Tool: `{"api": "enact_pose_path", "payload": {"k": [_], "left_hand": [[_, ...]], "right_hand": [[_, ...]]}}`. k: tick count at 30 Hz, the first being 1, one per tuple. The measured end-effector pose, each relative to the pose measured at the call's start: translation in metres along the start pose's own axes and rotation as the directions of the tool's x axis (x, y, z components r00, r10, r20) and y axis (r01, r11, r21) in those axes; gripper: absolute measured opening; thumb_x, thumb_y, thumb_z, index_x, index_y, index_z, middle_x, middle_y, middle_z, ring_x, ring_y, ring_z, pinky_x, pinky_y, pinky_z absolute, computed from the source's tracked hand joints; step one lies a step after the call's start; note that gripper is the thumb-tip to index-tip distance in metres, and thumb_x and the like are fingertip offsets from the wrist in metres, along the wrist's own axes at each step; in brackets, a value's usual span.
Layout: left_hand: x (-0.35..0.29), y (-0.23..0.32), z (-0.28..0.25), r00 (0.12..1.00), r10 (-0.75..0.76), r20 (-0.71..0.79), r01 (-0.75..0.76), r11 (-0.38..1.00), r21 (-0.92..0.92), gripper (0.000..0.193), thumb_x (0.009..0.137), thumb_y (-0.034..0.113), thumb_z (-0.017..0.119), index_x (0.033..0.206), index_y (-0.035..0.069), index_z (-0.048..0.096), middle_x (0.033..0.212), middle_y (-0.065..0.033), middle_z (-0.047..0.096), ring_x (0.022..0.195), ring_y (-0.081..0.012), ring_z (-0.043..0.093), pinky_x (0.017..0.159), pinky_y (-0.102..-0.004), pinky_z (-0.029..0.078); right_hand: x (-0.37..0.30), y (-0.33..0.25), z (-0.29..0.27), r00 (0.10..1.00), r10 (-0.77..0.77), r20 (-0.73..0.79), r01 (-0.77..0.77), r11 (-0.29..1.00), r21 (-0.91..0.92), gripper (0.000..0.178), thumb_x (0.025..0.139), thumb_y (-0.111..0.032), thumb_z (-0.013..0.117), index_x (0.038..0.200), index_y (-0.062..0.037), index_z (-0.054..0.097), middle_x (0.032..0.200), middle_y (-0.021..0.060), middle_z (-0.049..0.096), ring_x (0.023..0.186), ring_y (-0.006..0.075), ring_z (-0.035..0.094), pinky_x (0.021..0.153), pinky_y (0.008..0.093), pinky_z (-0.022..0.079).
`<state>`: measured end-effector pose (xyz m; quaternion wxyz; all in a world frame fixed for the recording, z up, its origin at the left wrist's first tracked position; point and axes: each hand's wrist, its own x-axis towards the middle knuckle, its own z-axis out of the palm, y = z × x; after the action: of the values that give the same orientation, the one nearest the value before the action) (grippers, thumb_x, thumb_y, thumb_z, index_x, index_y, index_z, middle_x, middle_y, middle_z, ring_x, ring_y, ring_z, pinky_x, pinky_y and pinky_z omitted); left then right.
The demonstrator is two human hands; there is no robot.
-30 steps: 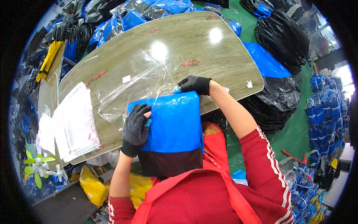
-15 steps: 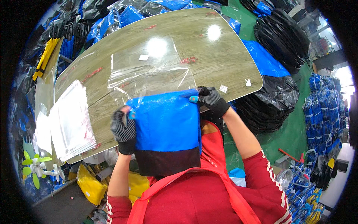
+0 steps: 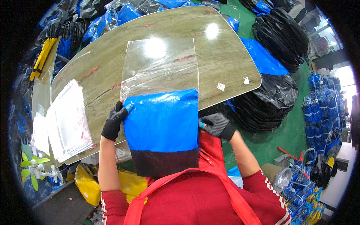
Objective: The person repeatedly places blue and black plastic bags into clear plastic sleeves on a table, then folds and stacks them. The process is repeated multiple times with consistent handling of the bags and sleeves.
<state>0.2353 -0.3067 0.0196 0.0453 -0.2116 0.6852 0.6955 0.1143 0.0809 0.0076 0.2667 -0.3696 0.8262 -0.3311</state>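
Since half a second ago, the right hand (image 3: 216, 125) has dropped from the upper corner to the side edge, and the clear bag (image 3: 161, 67) has squared up on the bench (image 3: 228, 52). Nearest me, the folded blue-and-black sheet (image 3: 161, 123) hangs its black end against the red apron (image 3: 210, 152), its blue part reaching over the bench's near edge. I judge it soft, fairly light and slippery on the glossy face; I'd pinch all layers together at the corners. My left hand (image 3: 114, 118) pinches the upper left one, thumb on top; whether the right is closed, I can't tell. Beyond, the bag looks thin, clingy and easily creased.
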Motion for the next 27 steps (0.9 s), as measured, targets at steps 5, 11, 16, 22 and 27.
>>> {"api": "enact_pose_path", "payload": {"k": [5,11,16,22,27], "left_hand": [[0.005,-0.002,0.019,0.998,0.046,0.031,-0.047,0.998,0.029,0.061,0.081,0.034,0.074,0.128,0.0,0.052,0.115,-0.0115,0.06,0.102,-0.0185,0.057,0.086,-0.0315,0.049],[-0.044,-0.006,0.019,0.995,-0.047,-0.088,0.022,0.964,-0.265,0.071,0.077,0.036,0.077,0.131,0.001,0.047,0.119,-0.0126,0.058,0.101,-0.0214,0.058,0.086,-0.0342,0.05],[-0.049,-0.026,0.06,0.969,0.012,-0.248,-0.046,0.99,-0.132,0.041,0.083,0.038,0.073,0.1,0.001,0.068,0.085,-0.0037,0.068,0.071,-0.0136,0.062,0.068,-0.0312,0.053],[-0.038,-0.033,0.06,0.942,-0.336,0.019,0.337,0.94,-0.048,0.047,0.091,0.04,0.064,0.117,0.001,0.059,0.095,-0.0048,0.065,0.082,-0.0127,0.06,0.072,-0.0286,0.051],[-0.006,0.007,0.054,0.995,-0.029,-0.097,0.042,0.989,0.144,0.039,0.091,0.037,0.062,0.104,0.0,0.06,0.084,-0.0025,0.061,0.07,-0.0109,0.057,0.066,-0.0282,0.05]], "right_hand": [[0.044,-0.021,-0.031,0.952,0.24,-0.189,-0.093,0.817,0.57,0.04,0.087,-0.034,0.067,0.111,-0.0026,0.062,0.096,0.0143,0.068,0.084,0.0248,0.065,0.076,0.0359,0.053],[0.008,-0.069,0.045,0.993,0.08,-0.088,0.021,0.612,0.79,0.086,0.075,-0.036,0.081,0.139,-0.0013,0.038,0.131,0.0168,0.053,0.122,0.0239,0.05,0.104,0.0385,0.04],[-0.033,-0.042,0.039,0.919,0.281,-0.275,-0.092,0.834,0.544,0.052,0.087,-0.029,0.07,0.125,0.0019,0.054,0.113,0.0168,0.065,0.108,0.0231,0.06,0.098,0.0349,0.044],[-0.05,-0.012,0.005,0.94,0.325,-0.107,-0.263,0.886,0.383,0.034,0.089,-0.034,0.064,0.099,-0.0017,0.066,0.093,0.0121,0.07,0.084,0.0205,0.067,0.076,0.035,0.052],[0.001,-0.005,-0.028,0.896,0.235,-0.377,-0.16,0.963,0.219,0.037,0.087,-0.039,0.065,0.103,-0.0052,0.067,0.093,0.0159,0.069,0.08,0.0254,0.067,0.073,0.0368,0.052]]}}
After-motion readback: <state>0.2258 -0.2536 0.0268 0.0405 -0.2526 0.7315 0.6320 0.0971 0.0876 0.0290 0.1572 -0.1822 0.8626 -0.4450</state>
